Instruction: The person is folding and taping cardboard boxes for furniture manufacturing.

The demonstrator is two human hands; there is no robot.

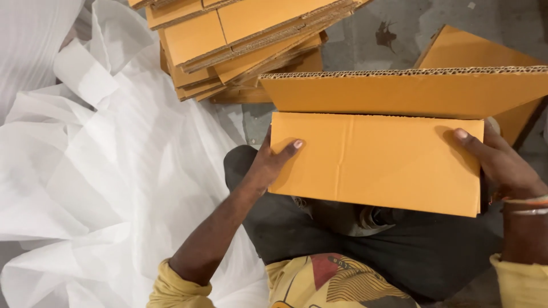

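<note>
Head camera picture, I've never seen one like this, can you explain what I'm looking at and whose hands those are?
The camera sits on a person's head and looks down, so both hands are their own. The left hand and the right hand grip the two ends of a folded orange cardboard box, held above their lap. On the floor ahead lies a stack of flat cardboard sheets. To the left is crumpled white foam sheeting. The concrete floor shows behind.

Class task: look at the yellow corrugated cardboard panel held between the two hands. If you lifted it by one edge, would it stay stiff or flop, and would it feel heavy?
The cardboard panel probably stays fairly stiff: the fluted edge above shows corrugation. It may fold along its visible crease. It likely feels light; the left hand and right hand hold it with fingertips only.
</note>
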